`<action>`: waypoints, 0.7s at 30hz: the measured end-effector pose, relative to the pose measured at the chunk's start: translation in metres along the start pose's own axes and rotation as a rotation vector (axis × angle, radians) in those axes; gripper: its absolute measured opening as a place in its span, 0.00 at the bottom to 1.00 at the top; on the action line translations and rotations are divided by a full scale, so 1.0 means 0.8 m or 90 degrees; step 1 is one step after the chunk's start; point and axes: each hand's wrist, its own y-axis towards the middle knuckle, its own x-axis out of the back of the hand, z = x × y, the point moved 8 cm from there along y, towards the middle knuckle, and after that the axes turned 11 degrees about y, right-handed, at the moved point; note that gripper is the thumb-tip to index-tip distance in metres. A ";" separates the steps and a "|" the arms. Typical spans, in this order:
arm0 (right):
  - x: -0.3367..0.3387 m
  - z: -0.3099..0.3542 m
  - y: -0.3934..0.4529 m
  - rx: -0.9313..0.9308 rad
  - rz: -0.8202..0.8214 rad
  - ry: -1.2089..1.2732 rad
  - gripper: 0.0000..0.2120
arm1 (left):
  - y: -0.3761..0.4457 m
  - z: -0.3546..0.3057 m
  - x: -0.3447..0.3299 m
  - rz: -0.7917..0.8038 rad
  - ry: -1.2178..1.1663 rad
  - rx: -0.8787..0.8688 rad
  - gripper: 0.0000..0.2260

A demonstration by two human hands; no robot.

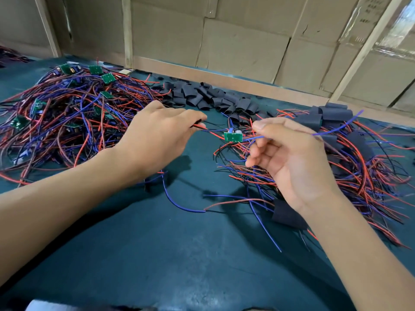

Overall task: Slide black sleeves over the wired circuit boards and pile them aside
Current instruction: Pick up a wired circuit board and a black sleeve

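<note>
So a small green circuit board (233,136) with red, blue and black wires is held up between both hands over the dark green table (157,254). Its red and black wires are pinched by the left hand (157,131), while a blue wire (336,129) is pinched by the right hand (289,153). Loose black sleeves (208,95) are heaped just behind, bare wired boards (67,113) are piled at left, and sleeved ones (350,149) at right.

Dark green worktable (179,254), stacked cardboard boxes (242,52) behind, pale wooden posts (127,30), soft even light
</note>
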 end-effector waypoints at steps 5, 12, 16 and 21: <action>-0.012 -0.017 -0.004 -0.020 0.046 -0.059 0.01 | 0.000 -0.028 0.009 0.003 0.094 -0.091 0.15; -0.018 -0.018 -0.006 -0.009 0.060 -0.064 0.05 | -0.001 -0.044 0.007 0.034 0.076 -0.100 0.16; -0.013 -0.015 -0.005 0.011 0.043 -0.111 0.05 | -0.001 -0.048 0.011 0.013 0.057 -0.122 0.15; -0.015 -0.021 -0.005 0.008 0.045 -0.140 0.03 | -0.005 -0.050 0.008 0.000 0.054 -0.135 0.12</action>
